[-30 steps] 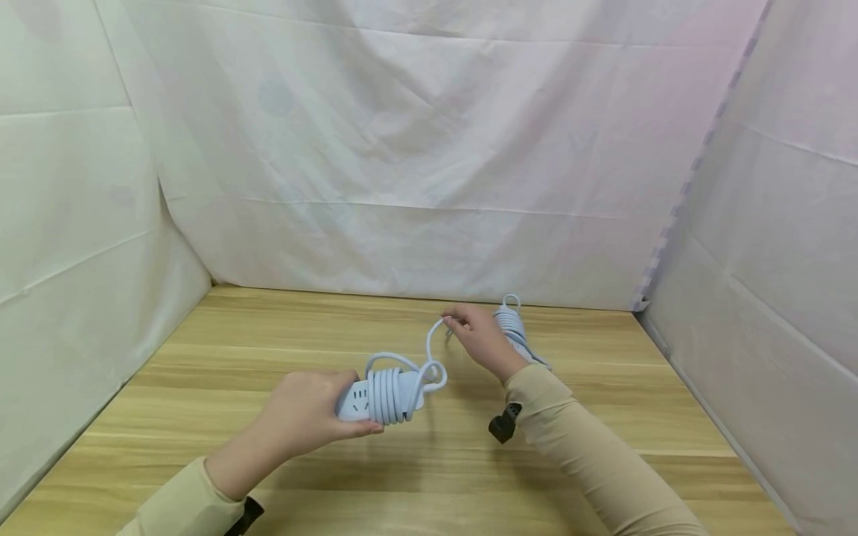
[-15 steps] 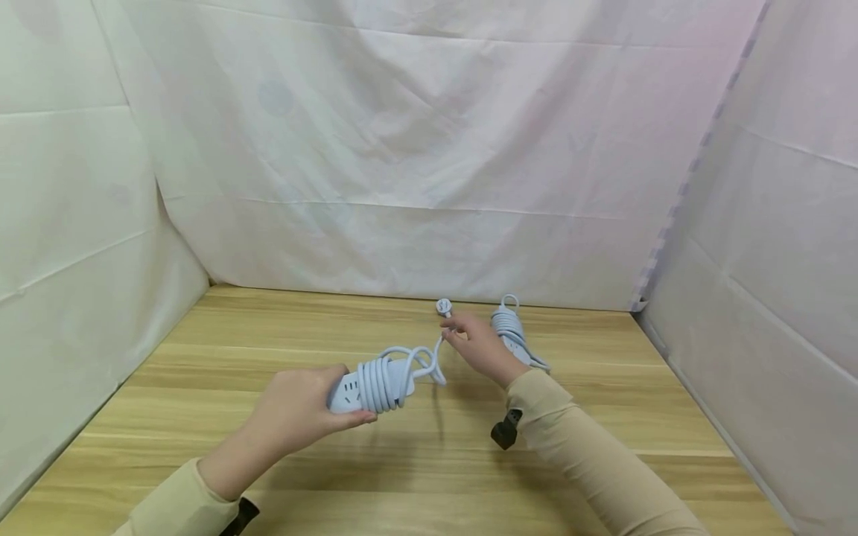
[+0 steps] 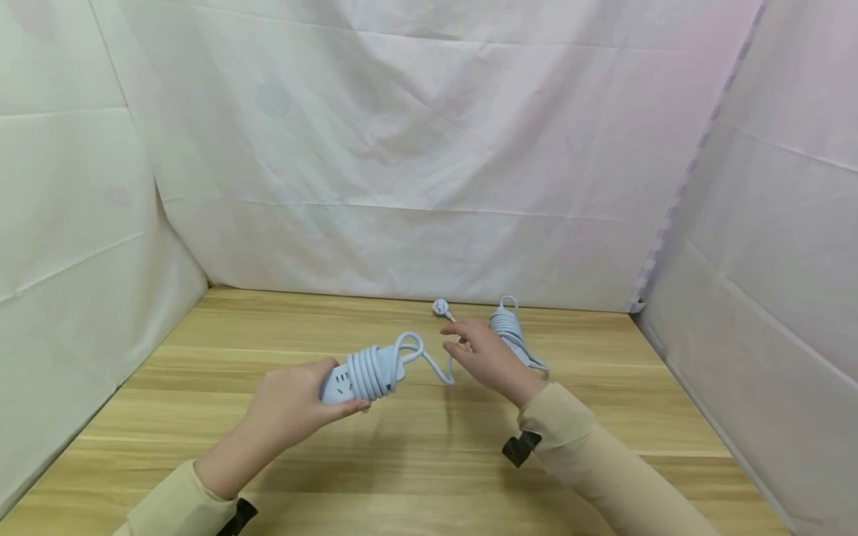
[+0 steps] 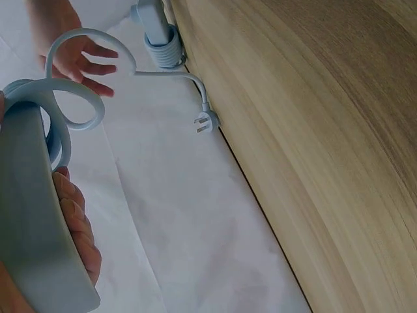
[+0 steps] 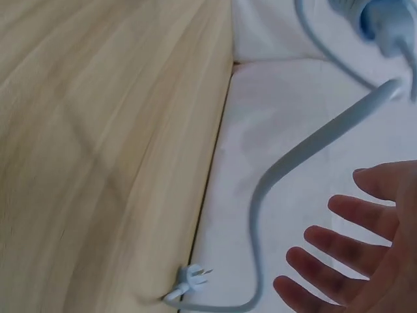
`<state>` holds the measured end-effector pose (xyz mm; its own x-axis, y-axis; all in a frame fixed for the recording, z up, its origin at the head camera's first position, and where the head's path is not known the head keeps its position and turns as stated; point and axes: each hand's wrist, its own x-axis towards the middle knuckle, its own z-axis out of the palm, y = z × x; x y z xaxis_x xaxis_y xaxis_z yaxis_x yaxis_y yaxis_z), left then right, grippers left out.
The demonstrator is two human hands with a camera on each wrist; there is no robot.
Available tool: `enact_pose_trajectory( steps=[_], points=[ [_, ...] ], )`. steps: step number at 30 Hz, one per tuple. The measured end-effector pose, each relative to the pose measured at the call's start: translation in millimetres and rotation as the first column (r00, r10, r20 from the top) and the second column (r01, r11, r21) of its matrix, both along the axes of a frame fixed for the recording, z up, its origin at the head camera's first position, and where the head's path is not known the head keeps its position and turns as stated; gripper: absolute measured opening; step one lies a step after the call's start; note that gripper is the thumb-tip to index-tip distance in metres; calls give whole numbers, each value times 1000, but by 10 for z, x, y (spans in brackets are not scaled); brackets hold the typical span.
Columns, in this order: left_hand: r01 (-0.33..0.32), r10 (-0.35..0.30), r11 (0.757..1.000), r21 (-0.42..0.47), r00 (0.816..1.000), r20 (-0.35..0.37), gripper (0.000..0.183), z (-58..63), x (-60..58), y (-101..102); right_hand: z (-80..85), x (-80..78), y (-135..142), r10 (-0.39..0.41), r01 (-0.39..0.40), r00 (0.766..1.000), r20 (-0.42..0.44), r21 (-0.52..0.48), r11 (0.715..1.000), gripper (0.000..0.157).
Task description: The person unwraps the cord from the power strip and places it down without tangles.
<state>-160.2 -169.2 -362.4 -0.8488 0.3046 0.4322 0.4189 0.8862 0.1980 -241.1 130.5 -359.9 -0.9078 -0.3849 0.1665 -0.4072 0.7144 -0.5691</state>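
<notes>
My left hand (image 3: 288,406) grips one end of a white power strip (image 3: 365,374), held above the table with its cord wound round the middle. A loose length of that cord (image 5: 255,215) loops from the far end of the strip towards the back. It ends in a three-pin plug (image 3: 440,307) near the table's rear edge; the left wrist view shows the plug's pins (image 4: 202,124). Beside the cord, my right hand (image 3: 492,361) has its fingers spread, holding nothing. In the right wrist view the fingers (image 5: 352,254) are apart from the cord.
A second white power strip (image 3: 508,327), its cord wound round it, lies at the back right, just beyond my right hand. The wooden table (image 3: 268,476) is bounded by white cloth (image 3: 402,253) at the back and both sides.
My right hand has let go of the cord, its fingers spreading, and drawn slightly back to the right. The plug has come into view at the rear. My left hand has shifted slightly left with the power strip.
</notes>
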Motion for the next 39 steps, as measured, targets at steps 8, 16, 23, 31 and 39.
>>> enact_pose_trajectory(
  steps=[8,16,23,31,39],
  points=[
    [-35,34,999,29,999,12,61,-11,-25,-36,248,408,-138,61,-72,987,-148,-69,995,25],
    [-77,76,996,34,997,24,61,21,-53,-62,300,661,-290,210,-237,937,-279,-67,969,18],
    [-93,93,993,70,996,13,56,49,-75,-50,208,749,-442,284,-286,945,-159,12,958,24],
    [-83,77,987,141,996,48,54,50,-58,21,23,687,-607,319,-313,947,-45,102,944,48],
    [-60,41,978,200,994,98,63,86,-52,70,-53,624,-652,364,-358,927,-86,85,930,46]
  ],
)
